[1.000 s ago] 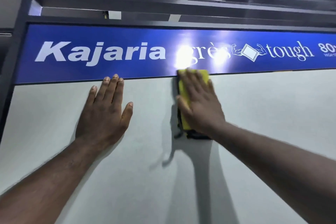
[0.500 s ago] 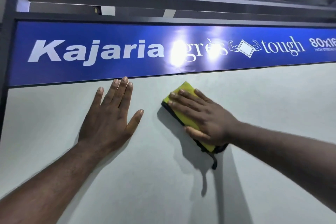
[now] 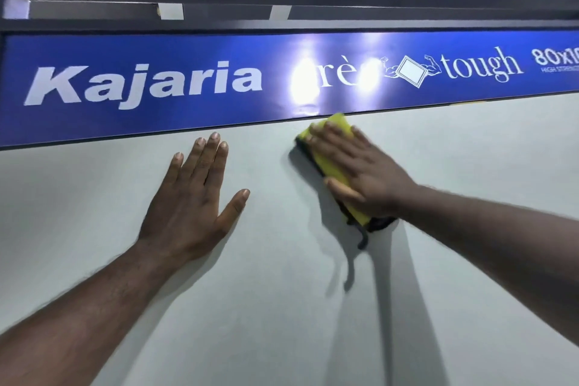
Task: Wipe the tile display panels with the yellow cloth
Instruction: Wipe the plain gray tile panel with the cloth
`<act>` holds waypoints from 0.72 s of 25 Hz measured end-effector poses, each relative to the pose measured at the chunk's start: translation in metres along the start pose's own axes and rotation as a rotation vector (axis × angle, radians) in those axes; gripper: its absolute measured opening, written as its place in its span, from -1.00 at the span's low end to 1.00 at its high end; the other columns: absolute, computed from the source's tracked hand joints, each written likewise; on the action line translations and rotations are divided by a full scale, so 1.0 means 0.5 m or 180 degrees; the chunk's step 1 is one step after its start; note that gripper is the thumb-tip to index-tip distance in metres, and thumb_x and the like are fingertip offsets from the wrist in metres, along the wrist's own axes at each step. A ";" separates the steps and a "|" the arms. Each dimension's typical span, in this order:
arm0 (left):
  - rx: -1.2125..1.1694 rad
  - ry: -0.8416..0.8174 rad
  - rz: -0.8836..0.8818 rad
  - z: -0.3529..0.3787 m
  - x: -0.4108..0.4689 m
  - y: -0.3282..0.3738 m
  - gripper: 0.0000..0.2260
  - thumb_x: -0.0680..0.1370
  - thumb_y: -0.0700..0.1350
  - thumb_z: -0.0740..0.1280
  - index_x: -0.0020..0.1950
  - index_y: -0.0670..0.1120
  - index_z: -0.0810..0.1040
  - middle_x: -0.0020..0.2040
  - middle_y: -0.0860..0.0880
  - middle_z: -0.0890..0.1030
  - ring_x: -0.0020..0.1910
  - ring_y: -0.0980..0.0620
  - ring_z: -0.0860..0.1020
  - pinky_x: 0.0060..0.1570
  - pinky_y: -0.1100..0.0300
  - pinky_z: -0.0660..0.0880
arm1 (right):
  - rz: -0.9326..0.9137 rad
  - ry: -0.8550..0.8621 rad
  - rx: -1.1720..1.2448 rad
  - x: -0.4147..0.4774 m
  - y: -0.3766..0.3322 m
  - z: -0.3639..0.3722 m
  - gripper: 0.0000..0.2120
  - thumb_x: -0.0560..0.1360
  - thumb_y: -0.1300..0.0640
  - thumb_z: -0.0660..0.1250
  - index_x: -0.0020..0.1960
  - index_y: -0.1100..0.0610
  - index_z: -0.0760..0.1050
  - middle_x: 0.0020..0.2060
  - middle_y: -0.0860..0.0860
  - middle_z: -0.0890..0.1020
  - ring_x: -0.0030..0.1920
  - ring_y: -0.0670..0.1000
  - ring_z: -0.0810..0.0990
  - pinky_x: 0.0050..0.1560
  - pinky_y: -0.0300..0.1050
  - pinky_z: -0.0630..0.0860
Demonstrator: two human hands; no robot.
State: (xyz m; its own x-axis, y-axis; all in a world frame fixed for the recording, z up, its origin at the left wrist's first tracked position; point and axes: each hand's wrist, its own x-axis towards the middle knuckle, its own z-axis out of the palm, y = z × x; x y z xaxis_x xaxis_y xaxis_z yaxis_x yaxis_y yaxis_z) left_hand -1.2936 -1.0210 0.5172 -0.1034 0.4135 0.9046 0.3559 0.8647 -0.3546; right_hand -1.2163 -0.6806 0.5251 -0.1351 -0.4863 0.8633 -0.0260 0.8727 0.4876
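Left hand (image 3: 188, 200): grip fully open, holding nothing. Palm and all four fingers lie flat against the pale grey tile panel (image 3: 94, 244), fingers together and pointing up, thumb spread out to the right. The fingertips stop just below the lower edge of the blue sign band (image 3: 156, 50), which runs across the top of the panel and reads "Kajaria" in white.

Yellow cloth (image 3: 330, 163): folded into a long pad and lying flat on the same panel, right of the left hand and apart from it. Its long axis runs on a slant, upper end to the left and high, lower end to the right and down. The upper corner reaches the sign band's lower edge; the corner is blurred, so contact there appears likely but is not certain. A dark layer shows along the pad's left edge, and a dark tag (image 3: 363, 240) hangs from its lower end.

Right hand (image 3: 360, 172): grip open, not curled round the cloth. Straight fingers lie spread over the pad's upper half and press it to the panel; the thumb lies across its lower part. The palm covers the right side of the pad.
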 end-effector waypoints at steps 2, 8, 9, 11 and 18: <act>-0.0068 0.0099 -0.0114 0.008 0.017 0.029 -0.19 0.66 0.40 -0.21 0.78 -0.06 -0.18 0.77 0.03 -0.24 0.73 0.08 -0.27 0.69 0.03 -0.28 | 0.1486 0.0242 0.0339 0.025 0.026 0.002 -0.30 0.64 -0.18 0.08 0.72 -0.12 -0.06 0.71 -0.12 0.00 0.69 -0.09 -0.11 0.67 0.17 -0.04; -0.0143 0.0219 -0.0086 0.029 0.103 0.160 -0.18 0.65 0.37 -0.18 0.78 -0.11 -0.10 0.78 -0.03 -0.16 0.75 0.03 -0.18 0.71 -0.03 -0.21 | -0.0569 -0.0004 0.0006 -0.044 0.085 -0.011 -0.31 0.67 -0.10 0.20 0.72 0.02 0.05 0.71 -0.05 0.07 0.70 -0.03 -0.04 0.68 0.11 -0.07; -0.0160 0.0202 -0.0050 0.032 0.117 0.189 -0.17 0.64 0.38 -0.19 0.78 -0.11 -0.11 0.78 -0.03 -0.16 0.75 0.03 -0.18 0.71 -0.03 -0.22 | -0.0382 0.0046 -0.0022 -0.050 0.125 -0.013 -0.31 0.67 -0.10 0.20 0.72 0.01 0.06 0.70 -0.05 0.08 0.70 -0.04 -0.04 0.68 0.11 -0.07; -0.0237 0.0206 -0.0129 0.035 0.142 0.231 -0.16 0.63 0.38 -0.20 0.78 -0.12 -0.10 0.78 -0.05 -0.16 0.76 0.01 -0.18 0.71 -0.04 -0.24 | 0.1083 0.0252 0.0267 -0.046 0.173 -0.016 -0.31 0.66 -0.14 0.14 0.72 -0.07 0.01 0.71 -0.09 0.05 0.69 -0.09 -0.09 0.67 0.13 -0.06; 0.0018 0.0315 0.0210 0.079 0.235 0.392 -0.22 0.66 0.28 -0.16 0.77 -0.17 0.01 0.78 -0.14 -0.03 0.76 -0.11 -0.02 0.69 -0.08 -0.14 | 0.0283 0.0268 0.0014 -0.142 0.289 -0.017 -0.31 0.66 -0.15 0.15 0.72 -0.05 0.02 0.71 -0.09 0.05 0.69 -0.10 -0.09 0.68 0.13 -0.03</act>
State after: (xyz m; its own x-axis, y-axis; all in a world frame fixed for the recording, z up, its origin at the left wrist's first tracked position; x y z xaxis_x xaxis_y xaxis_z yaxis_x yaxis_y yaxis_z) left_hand -1.2728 -0.7917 0.5445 0.0123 0.4396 0.8981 0.3537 0.8382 -0.4151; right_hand -1.2020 -0.5202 0.5353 -0.0536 -0.4088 0.9111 -0.0219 0.9126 0.4082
